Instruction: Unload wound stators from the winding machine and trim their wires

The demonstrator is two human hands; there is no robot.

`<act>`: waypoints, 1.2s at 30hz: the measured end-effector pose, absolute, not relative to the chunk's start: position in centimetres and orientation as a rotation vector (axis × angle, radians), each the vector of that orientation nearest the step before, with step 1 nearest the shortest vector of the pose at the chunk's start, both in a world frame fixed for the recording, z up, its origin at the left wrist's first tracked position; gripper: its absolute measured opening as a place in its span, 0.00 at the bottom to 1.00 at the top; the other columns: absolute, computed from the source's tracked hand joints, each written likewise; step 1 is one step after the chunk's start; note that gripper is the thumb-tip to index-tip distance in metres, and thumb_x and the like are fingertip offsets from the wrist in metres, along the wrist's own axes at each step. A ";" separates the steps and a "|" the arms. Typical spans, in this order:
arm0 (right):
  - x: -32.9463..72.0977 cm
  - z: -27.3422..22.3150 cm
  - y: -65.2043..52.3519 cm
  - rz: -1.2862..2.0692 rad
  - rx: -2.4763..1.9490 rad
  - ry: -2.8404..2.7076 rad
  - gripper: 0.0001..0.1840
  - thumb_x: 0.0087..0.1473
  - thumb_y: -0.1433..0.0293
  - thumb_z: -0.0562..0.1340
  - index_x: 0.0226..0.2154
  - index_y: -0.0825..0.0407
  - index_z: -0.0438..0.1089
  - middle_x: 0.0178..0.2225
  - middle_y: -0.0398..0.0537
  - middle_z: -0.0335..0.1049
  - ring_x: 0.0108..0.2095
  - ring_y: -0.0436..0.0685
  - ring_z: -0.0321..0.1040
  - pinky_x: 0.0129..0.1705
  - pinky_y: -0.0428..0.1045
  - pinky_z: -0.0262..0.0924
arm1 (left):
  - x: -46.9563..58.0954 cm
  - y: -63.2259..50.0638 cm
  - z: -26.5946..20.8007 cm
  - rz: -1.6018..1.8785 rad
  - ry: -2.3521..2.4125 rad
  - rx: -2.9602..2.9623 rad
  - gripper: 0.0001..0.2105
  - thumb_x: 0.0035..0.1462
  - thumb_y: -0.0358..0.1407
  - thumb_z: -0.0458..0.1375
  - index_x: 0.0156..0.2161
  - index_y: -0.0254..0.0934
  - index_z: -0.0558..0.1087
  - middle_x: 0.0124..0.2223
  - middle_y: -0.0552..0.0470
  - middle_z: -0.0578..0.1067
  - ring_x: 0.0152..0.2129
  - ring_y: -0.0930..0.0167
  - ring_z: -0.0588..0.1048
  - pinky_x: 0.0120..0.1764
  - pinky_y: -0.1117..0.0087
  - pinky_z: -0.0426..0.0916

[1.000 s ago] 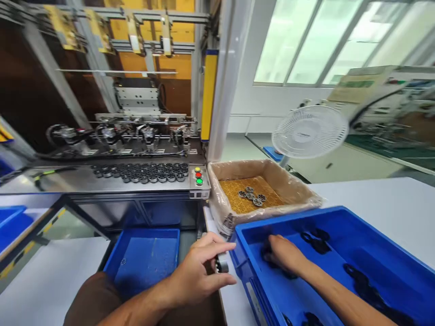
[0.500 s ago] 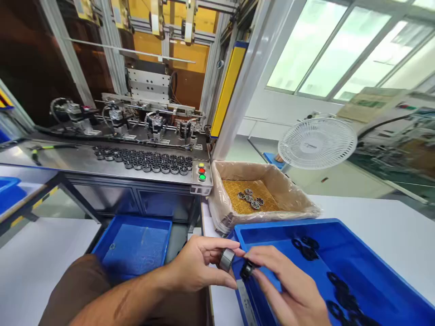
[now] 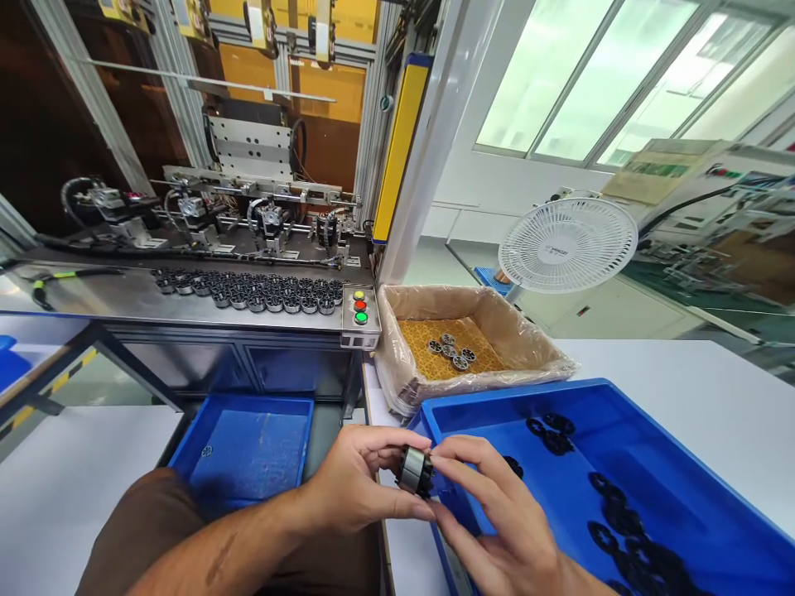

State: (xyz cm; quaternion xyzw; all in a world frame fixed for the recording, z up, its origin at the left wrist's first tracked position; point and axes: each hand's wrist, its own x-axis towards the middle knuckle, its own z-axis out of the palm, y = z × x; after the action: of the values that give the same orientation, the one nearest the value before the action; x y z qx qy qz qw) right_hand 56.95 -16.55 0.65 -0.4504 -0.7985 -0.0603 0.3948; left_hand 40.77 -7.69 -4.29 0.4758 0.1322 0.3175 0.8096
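Between the fingers of my left hand (image 3: 360,484) is a silver metal stator core (image 3: 412,471), tilted on its side. A black plastic end cap (image 3: 427,478) sits against its right face, and black plastic also shows at its left edge. My right hand (image 3: 497,505) grips this end cap with thumb and fingertips. I cannot tell whether the cap is fully seated. Both hands are over the near left corner of a blue bin (image 3: 612,389), which holds several loose black plastic rings (image 3: 612,509).
A plastic-lined carton (image 3: 385,331) behind the bin holds several bare metal cores (image 3: 448,350). On the machine's ledge stand rows of black-capped cores (image 3: 273,294), beside a button box (image 3: 360,319). A blue tray (image 3: 248,447) lies low on the left; a white fan (image 3: 568,246) stands behind.
My right hand has moved left and brought the black end cap against the metal core, closing the gap between them. The camera view has shifted slightly.
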 end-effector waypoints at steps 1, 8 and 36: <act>57.0 0.5 -16.5 -0.206 -1.132 -2.024 0.15 0.57 0.80 0.59 0.48 0.57 0.67 0.40 0.57 0.71 0.43 0.57 0.72 0.42 0.52 0.73 | 40.7 -7.7 -4.2 0.679 0.270 1.006 0.26 0.31 0.28 0.76 0.41 0.32 0.79 0.35 0.50 0.82 0.32 0.71 0.79 0.39 0.74 0.75; 57.2 0.0 -16.6 -0.317 -1.107 -2.035 0.13 0.60 0.78 0.59 0.48 0.56 0.68 0.39 0.56 0.72 0.42 0.58 0.72 0.41 0.53 0.74 | 40.6 -7.9 -3.7 0.667 0.159 0.918 0.26 0.32 0.21 0.74 0.42 0.36 0.80 0.35 0.54 0.83 0.31 0.76 0.80 0.39 0.80 0.74; 57.3 0.8 -17.1 -0.487 -1.096 -2.139 0.07 0.62 0.73 0.59 0.41 0.56 0.71 0.33 0.52 0.74 0.37 0.54 0.74 0.37 0.48 0.73 | 40.2 -8.2 -3.9 0.597 0.187 0.920 0.31 0.23 0.24 0.77 0.41 0.37 0.81 0.35 0.52 0.83 0.31 0.71 0.80 0.37 0.74 0.76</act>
State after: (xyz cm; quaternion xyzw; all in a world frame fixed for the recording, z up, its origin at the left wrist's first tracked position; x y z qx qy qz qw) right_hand 57.33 -17.06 0.79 -0.4206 -0.8210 -0.1870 0.3378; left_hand 40.23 -8.18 -3.90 0.4368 0.0886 0.2834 0.8491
